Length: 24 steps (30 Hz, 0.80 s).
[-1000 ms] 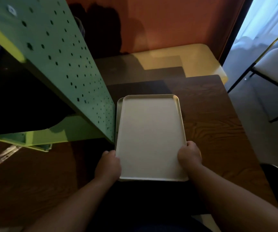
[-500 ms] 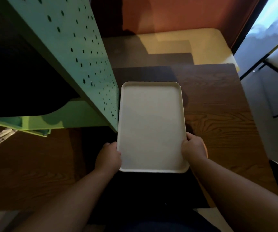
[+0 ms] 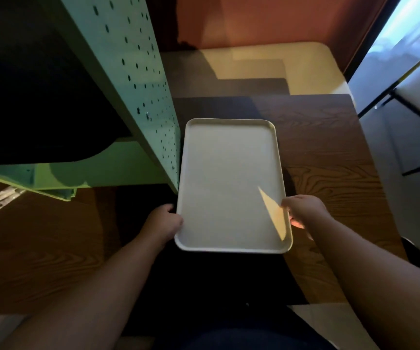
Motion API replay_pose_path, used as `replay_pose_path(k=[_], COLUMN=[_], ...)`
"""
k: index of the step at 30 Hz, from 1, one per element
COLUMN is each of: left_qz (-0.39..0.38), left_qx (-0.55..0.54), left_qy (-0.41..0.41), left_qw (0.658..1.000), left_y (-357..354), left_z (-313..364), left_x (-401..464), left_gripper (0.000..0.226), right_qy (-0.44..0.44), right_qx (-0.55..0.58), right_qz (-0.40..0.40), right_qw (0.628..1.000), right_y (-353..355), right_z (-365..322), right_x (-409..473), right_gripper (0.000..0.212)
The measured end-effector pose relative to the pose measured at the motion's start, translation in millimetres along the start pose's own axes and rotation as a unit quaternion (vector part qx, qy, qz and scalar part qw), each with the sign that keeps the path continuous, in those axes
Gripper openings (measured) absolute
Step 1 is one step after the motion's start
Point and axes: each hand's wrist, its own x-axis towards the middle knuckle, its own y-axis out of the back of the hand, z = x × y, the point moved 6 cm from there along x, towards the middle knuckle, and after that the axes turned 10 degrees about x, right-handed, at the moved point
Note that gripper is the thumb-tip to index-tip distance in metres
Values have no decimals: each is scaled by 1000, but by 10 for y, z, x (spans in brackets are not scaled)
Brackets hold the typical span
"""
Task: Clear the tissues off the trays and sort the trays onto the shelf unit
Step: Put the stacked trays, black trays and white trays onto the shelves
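A pale cream rectangular tray [image 3: 229, 183] is held above the dark wooden table [image 3: 330, 157], its long side running away from me. No tissue lies on it. My left hand [image 3: 162, 222] grips its near left edge and my right hand [image 3: 302, 210] grips its near right edge. A patch of sunlight falls on the tray's near right corner. The green perforated shelf unit [image 3: 133, 79] stands just left of the tray, its side panel nearly touching the tray's left rim. Whether another tray lies underneath is hidden.
The shelf unit's dark interior [image 3: 32, 97] opens at the left. Beyond the wooden table stands a cream table [image 3: 292, 69] against an orange wall. A chair [image 3: 416, 89] with black legs sits at the right by a bright window.
The tray has risen and come slightly nearer to me, and the second tray edge seen beneath it a second ago is out of sight. Sunlight now strikes its near right corner.
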Motion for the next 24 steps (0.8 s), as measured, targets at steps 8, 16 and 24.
replay_pose_path(k=[8, 16, 24], left_qz=[-42, 46, 124], left_qx=[-67, -55, -82], left_qy=[-86, -121, -73], left_qw=[993, 990, 986], left_y=[589, 1233, 1782], left_z=[715, 1211, 814], left_x=[-835, -1805, -2547], left_gripper=[32, 26, 50], right_qy=[81, 138, 173], right_qx=[131, 137, 69], right_qz=[-57, -288, -315], right_qw=[987, 938, 931], right_y=[459, 852, 863], right_z=[-664, -1179, -1412], right_x=[-659, -1429, -2003], right_gripper=[20, 33, 44])
